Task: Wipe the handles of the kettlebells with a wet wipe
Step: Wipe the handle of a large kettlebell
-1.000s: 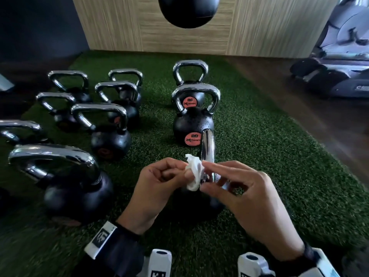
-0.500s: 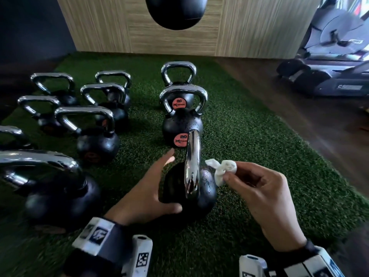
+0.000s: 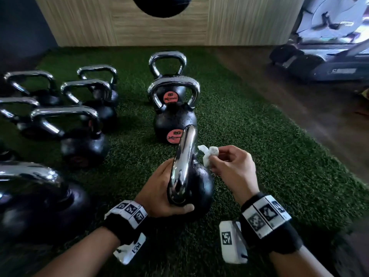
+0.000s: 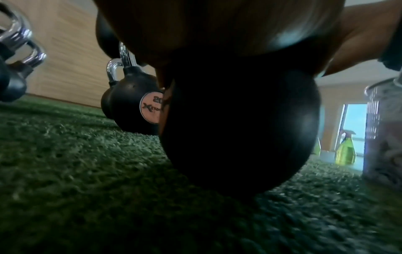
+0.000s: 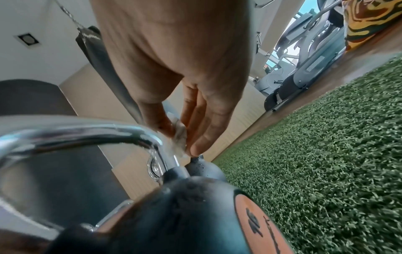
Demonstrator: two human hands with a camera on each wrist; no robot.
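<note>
The nearest kettlebell (image 3: 199, 186) stands on the green turf (image 3: 269, 156), its chrome handle (image 3: 183, 162) seen end-on. My left hand (image 3: 157, 188) cups the black ball from the left, thumb wrapped across its near side. My right hand (image 3: 229, 166) pinches a crumpled white wet wipe (image 3: 208, 156) just right of the handle, at its far leg. In the right wrist view the wipe (image 5: 179, 137) sits between thumb and fingers against the handle (image 5: 87, 132). The left wrist view shows only the dark ball (image 4: 239, 128) under my palm.
Two kettlebells with orange 20 labels (image 3: 173, 120) stand right behind; several more (image 3: 83, 142) crowd the left. A punch bag (image 3: 161, 7) hangs ahead. Treadmills (image 3: 329, 56) stand on the wood floor at the right. A green spray bottle (image 4: 346, 149) and a mesh bin (image 4: 383, 137) stand nearby.
My left hand let go of the wipe and dropped to hold the kettlebell's ball. My right hand carried the wipe off to the handle's right side.
</note>
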